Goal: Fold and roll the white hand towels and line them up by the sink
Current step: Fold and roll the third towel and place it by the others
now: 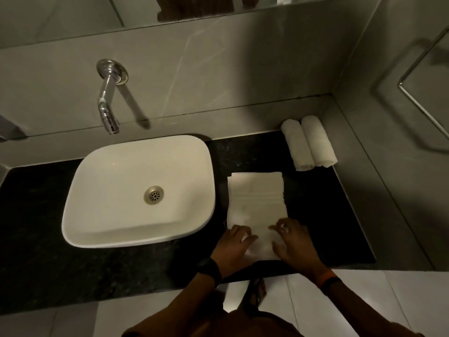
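Beside the empty sink [97, 215], left hand [234, 246] and right hand [295, 244] grip the folded towel [257, 198].

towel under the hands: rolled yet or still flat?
Folded into a flat strip, roll barely begun: left hand and right hand curl its near end. Two rolled towels lie by the wall.

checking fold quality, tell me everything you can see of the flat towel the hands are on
The flat towel is white, soft terry by its look, folded into a long narrow strip with a woven band across its middle. It lies flat on the black counter, right of the sink without touching it, long axis running away from the person. The left hand and right hand press its near end, where rolling seems to begin.
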### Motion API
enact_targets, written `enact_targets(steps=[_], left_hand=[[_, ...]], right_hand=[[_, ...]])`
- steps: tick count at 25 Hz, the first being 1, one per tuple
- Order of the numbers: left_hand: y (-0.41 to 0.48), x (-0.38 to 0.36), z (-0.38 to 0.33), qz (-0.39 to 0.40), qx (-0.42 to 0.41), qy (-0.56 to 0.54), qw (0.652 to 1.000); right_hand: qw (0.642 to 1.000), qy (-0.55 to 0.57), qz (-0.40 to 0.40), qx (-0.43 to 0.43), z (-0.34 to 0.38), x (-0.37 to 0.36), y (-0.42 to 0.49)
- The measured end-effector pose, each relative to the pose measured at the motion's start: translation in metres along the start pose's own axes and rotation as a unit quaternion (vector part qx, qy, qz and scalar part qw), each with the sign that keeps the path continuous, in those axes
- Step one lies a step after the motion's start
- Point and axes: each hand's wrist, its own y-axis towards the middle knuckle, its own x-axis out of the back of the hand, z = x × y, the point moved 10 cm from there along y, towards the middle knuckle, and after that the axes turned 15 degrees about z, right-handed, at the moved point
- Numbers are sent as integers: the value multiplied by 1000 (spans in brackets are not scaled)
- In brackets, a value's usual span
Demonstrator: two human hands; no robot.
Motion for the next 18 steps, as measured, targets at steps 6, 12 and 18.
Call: enact_targets(steps=[6,12,18], left_hand=[[5,-34,-6,57,18,73,996],[17,15,9,-11,96,-28,995],[29,-9,-12,4,39,80,996]], right_hand=[[991,-110,59,42,18,-45,-26],[992,104,59,-39,-17,-12,14],[994,69,2,-85,-28,5,21]])
